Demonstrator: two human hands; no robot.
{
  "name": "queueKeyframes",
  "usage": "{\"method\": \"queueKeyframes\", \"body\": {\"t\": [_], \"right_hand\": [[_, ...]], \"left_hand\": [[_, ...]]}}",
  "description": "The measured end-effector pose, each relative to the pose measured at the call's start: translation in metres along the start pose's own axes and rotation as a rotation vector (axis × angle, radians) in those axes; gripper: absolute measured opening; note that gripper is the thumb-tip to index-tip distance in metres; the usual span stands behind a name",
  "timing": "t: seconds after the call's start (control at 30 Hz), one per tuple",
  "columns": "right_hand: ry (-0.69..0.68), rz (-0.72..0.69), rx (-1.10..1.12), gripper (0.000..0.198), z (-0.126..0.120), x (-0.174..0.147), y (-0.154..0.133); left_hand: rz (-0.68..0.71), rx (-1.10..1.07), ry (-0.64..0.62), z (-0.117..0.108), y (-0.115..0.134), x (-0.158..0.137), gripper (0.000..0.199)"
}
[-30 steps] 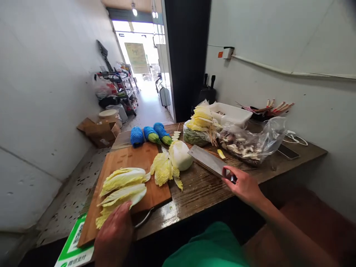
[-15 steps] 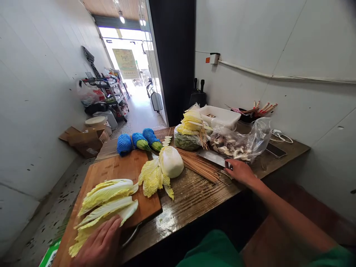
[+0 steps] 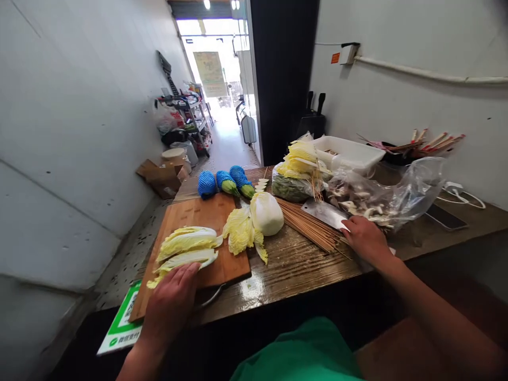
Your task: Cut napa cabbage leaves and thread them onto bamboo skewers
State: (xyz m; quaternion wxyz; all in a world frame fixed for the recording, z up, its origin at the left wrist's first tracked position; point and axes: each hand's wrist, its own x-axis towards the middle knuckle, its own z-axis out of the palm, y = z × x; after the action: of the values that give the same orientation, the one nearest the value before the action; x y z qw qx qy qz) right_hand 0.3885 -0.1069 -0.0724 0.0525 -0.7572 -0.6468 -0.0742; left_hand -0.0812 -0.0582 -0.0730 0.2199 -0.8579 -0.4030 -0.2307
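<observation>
My left hand point(image 3: 177, 288) is on napa cabbage leaves point(image 3: 190, 258) at the near side of the wooden cutting board point(image 3: 232, 270). Its fingers curve over the closest leaves; the thumb is hidden. Another cut cabbage piece point(image 3: 189, 239) lies just beyond. My right hand point(image 3: 367, 239) is closed around the handle end of a cleaver point(image 3: 326, 214), whose blade rests flat over a bundle of bamboo skewers point(image 3: 307, 227). Between the hands are a cabbage head point(image 3: 266, 213) and a loose yellow leaf point(image 3: 239, 231) overlapping the board's edge.
Zucchini in blue foam nets point(image 3: 227, 183) stand behind the board. Skewered cabbage leaves point(image 3: 300, 159) sit on a wrapped bundle point(image 3: 293, 186). A clear bag of mushrooms point(image 3: 365, 198), a white tub point(image 3: 349, 152) and a phone point(image 3: 447, 217) occupy the right side. A green sign point(image 3: 123, 323) projects below the board.
The view has shifted, so the table appears further right and higher. My left hand now covers more of the nearest cabbage leaves. My right hand stays at the cleaver handle.
</observation>
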Motion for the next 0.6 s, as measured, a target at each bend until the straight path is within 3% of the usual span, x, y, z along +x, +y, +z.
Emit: {"method": "queueKeyframes", "body": {"t": [0.13,0.2,0.27,0.43,0.53,0.6], "right_hand": [[-0.077,-0.126,0.056,0.027,0.003,0.026,-0.025],[-0.118,-0.136,0.069,0.028,0.009,0.039,-0.035],[-0.14,-0.118,0.079,0.026,0.015,0.048,-0.042],[-0.123,-0.048,0.152,0.017,0.009,0.054,-0.044],[-0.069,-0.007,0.249,0.016,-0.012,0.043,-0.042],[-0.001,0.027,0.375,0.015,-0.03,0.028,-0.049]], "left_hand": [[-0.257,-0.053,-0.072,-0.013,-0.008,0.021,0.03],[-0.428,-0.078,-0.139,-0.023,-0.014,0.038,0.033],[-0.514,-0.185,-0.193,-0.032,-0.023,0.056,0.036],[-0.695,-0.708,-0.243,-0.028,-0.048,0.087,0.039],[-0.862,-1.106,-0.314,-0.017,-0.055,0.097,0.039],[-0.906,-1.233,-0.352,-0.013,-0.055,0.102,0.04]]}}
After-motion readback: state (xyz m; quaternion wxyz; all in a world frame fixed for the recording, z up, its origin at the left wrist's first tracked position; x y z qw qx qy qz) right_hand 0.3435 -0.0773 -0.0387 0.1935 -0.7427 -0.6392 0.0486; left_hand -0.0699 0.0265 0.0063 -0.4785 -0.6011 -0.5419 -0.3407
